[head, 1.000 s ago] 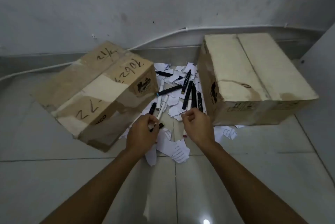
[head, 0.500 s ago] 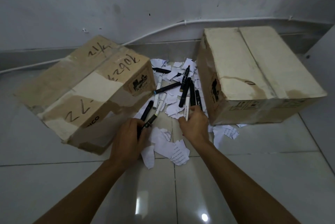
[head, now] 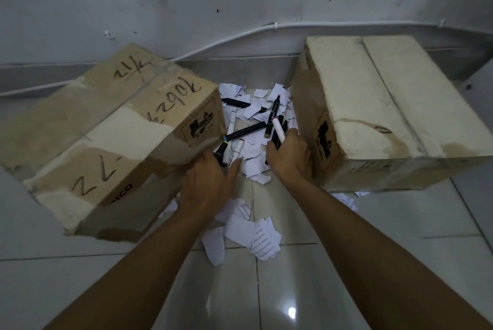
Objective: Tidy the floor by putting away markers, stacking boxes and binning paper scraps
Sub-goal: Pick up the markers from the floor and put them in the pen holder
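Left hand (head: 210, 185): a black marker (head: 222, 150) is being gripped in curled fingers. Right hand (head: 289, 156): a white marker (head: 278, 130) is being held in closed fingers. Loose markers (head: 246, 131) and paper scraps (head: 254, 164) are being left lying on the floor (head: 373, 223), between the left box (head: 112, 143) and the right box (head: 386, 105).

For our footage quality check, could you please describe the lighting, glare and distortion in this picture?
Head view: dim, flat light, so the dark markers lose detail among the paper scraps; head view, a small glare spot on the glossy floor; head view, wide-angle distortion stretches the right box outward.
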Tool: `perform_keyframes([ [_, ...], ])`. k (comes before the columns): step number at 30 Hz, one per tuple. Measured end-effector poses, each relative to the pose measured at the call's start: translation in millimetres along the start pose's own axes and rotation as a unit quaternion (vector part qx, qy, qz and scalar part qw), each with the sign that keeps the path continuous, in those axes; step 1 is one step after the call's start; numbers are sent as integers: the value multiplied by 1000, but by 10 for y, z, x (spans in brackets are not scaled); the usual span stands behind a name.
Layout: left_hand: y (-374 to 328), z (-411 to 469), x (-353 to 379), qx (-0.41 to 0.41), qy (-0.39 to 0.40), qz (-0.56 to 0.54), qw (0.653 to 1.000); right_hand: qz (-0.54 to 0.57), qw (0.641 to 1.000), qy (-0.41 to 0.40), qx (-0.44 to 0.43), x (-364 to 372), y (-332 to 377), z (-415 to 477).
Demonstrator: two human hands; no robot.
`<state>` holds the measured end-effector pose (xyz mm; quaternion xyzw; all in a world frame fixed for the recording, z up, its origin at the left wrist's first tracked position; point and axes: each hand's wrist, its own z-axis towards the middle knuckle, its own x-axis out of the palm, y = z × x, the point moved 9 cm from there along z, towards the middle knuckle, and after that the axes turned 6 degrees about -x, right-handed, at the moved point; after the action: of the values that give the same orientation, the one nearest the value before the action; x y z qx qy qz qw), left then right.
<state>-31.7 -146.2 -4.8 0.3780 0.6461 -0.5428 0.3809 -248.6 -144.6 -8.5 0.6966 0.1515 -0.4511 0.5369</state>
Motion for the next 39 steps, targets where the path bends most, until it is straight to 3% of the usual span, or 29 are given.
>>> perform_keyframes([
  [9, 111, 0, 108, -50, 17, -7, 999, -23, 1000, -8, 6, 55, -78, 108],
  [17, 15, -57, 4, -5, -5, -13, 1000, -34, 997, 67, 28, 166, -141, 3],
  [27, 70, -78, -63, -12, -20, -42, 999, 41, 989, 117, 82, 249, -153, -146],
  [32, -8, -130, -171, 31, -61, -94, 993, 93, 984, 108, 106, 247, -147, -233],
  [39, -20, -127, -116, 50, -38, -123, 990, 126, 983, 82, 109, 153, -156, -305],
])
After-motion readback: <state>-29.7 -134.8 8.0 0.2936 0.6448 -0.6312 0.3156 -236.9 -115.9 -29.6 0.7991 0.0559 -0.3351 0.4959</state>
